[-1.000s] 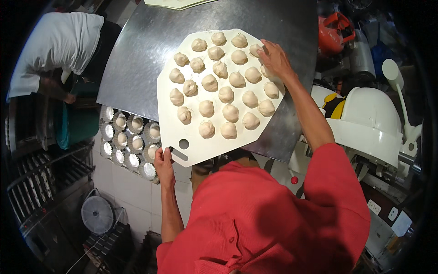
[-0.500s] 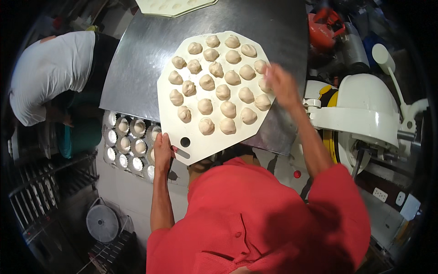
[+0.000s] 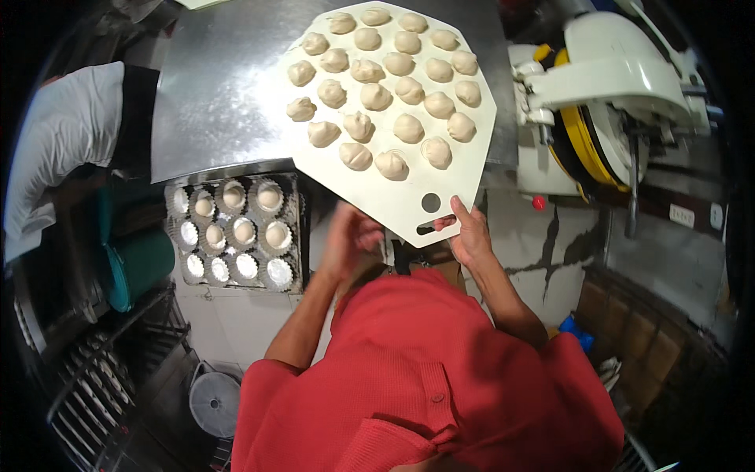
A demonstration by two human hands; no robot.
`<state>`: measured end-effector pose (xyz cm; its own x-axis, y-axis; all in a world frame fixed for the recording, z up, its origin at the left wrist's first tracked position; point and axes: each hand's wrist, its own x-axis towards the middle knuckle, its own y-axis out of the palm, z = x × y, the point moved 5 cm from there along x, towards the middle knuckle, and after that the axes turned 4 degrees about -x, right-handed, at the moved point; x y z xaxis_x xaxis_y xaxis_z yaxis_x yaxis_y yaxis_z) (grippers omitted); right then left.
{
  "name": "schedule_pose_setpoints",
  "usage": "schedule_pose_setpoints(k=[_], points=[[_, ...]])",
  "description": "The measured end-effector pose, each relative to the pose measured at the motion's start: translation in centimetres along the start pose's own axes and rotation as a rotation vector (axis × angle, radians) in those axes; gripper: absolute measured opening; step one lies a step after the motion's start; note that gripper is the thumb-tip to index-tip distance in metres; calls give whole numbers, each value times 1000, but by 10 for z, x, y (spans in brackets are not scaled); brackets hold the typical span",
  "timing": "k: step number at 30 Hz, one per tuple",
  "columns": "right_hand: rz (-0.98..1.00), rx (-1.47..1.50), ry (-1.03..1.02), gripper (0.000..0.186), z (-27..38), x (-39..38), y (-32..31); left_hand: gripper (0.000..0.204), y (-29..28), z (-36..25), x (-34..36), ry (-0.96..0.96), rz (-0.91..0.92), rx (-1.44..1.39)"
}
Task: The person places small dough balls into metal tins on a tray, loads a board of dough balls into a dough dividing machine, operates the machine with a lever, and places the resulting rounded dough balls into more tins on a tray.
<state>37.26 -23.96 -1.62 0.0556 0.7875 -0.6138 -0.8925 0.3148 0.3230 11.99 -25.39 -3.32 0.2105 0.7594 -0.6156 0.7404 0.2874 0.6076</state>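
A cream-coloured, many-sided board (image 3: 397,200) carries several rows of pale dough balls (image 3: 376,97). It rests partly on the metal table, with its handle end jutting out past the near edge toward me. My right hand (image 3: 469,234) grips that end at the handle slot, beside a round hole. My left hand (image 3: 350,238), slightly blurred, is just off the board's lower left edge with its fingers loosely bent and apart, holding nothing. To its left is a dark tray (image 3: 296,236) of ruffled cups (image 3: 246,266); some cups hold a dough ball.
A steel table (image 3: 216,98) lies beneath the board. A white machine (image 3: 617,67) with a yellow ring stands at the right. Another person in a white shirt (image 3: 71,145) is at the left, near a green bin (image 3: 141,259). A slatted rack (image 3: 106,370) stands lower left.
The board has turned and shifted right, its handle end now nearer my right side. My left hand has let go of it; my right hand has moved from its far edge to the handle.
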Motion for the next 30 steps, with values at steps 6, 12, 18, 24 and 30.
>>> schedule_pose_setpoints(k=[6,12,18,24,30], points=[[-437,9,-30,27,-13,-72,-127,70,-36,-61,24,207,-5,-362],[-929,47,-170,28,-9,-122,-288,72,29,53,-12,32,-179,-316],[-1054,-34,-220,30,3,-178,-459,68,113,211,-37,-50,-173,-318],[-1146,38,-255,33,-4,-225,-594,59,189,313,-5,-136,-28,-266],[-1111,155,-224,40,27,-243,-669,63,305,362,82,-129,275,-131]])
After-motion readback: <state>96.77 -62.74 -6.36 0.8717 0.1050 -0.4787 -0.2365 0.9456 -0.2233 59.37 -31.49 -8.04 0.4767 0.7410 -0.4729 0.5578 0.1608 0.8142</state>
